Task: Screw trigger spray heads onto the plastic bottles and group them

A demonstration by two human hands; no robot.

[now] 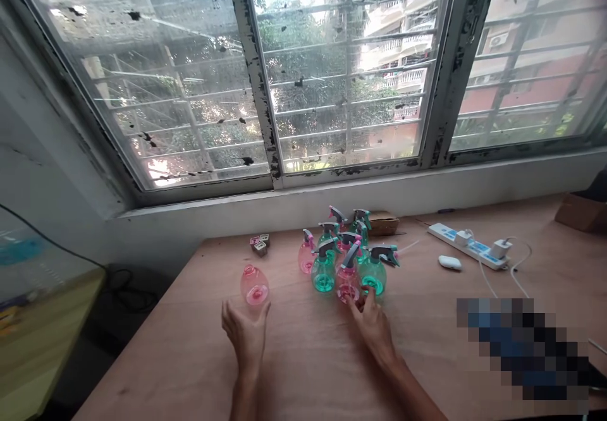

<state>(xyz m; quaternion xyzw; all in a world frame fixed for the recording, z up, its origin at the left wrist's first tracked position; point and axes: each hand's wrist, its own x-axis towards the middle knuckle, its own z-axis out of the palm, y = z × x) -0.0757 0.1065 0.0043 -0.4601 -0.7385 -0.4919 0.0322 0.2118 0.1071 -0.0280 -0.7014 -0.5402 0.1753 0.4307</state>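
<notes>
A pink transparent bottle [255, 287] without a spray head stands slightly tilted-looking on the table. Just in front of it is my left hand [245, 332], thumb and fingers spread, with nothing in it. My right hand [372, 326] reaches to the front of a cluster of spray bottles, its thumb and fingers apart at the base of a pink spray bottle [348, 277]. Beside that bottle stand a green spray bottle [373, 274] on the right and another green spray bottle [324, 274] on the left. Whether the right fingertips press on a bottle is hard to make out.
Behind the front bottles are several more, including a pink spray bottle [306, 256]. Small grey blocks [259, 244] lie at the back left, and a brown cardboard box [383, 224] sits behind the cluster. Rightward are a power strip [467, 244] and a white case [449, 262].
</notes>
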